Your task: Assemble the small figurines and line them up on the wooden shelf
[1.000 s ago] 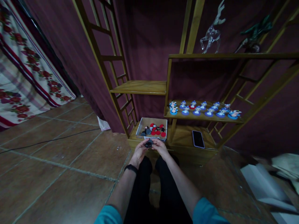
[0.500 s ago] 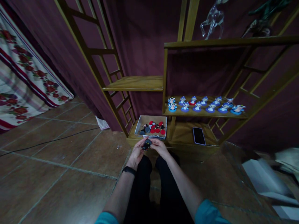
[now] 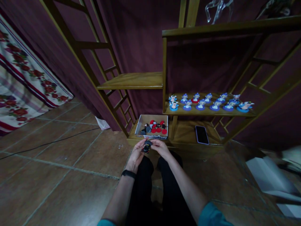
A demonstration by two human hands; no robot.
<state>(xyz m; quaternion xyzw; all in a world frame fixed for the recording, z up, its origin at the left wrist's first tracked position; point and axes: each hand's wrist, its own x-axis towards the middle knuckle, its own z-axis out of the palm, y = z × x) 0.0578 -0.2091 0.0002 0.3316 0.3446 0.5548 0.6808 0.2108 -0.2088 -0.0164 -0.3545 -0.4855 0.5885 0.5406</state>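
Observation:
Between both hands I hold a small black figurine (image 3: pixel 146 148) with a dark round base, just in front of the box and above my knees. My left hand (image 3: pixel 136 153) grips it from the left, fingers closed on it. From the right, the fingers of my right hand (image 3: pixel 161 147) pinch its base. Finer details of the figurine are too small and dark to make out. Beyond my hands a shallow cardboard box (image 3: pixel 141 122) holds several figurines with red (image 3: pixel 164 131) or dark grey bases, lying jumbled.
Several blue-and-white figurines (image 3: pixel 200 104) stand in two rows on the middle shelf (image 3: pixel 207 113). A phone (image 3: pixel 202 135) lies on the bottom board (image 3: pixel 183 135). A glass animal figure (image 3: pixel 218 11) stands on the upper shelf. On the floor, a black cable (image 3: pixel 47 144) runs left and white boxes (image 3: pixel 272 175) lie right.
The view has tipped slightly downward, so the shelf's upper part sits higher in the picture. Both hands keep hold of the figurine, which looks slightly turned.

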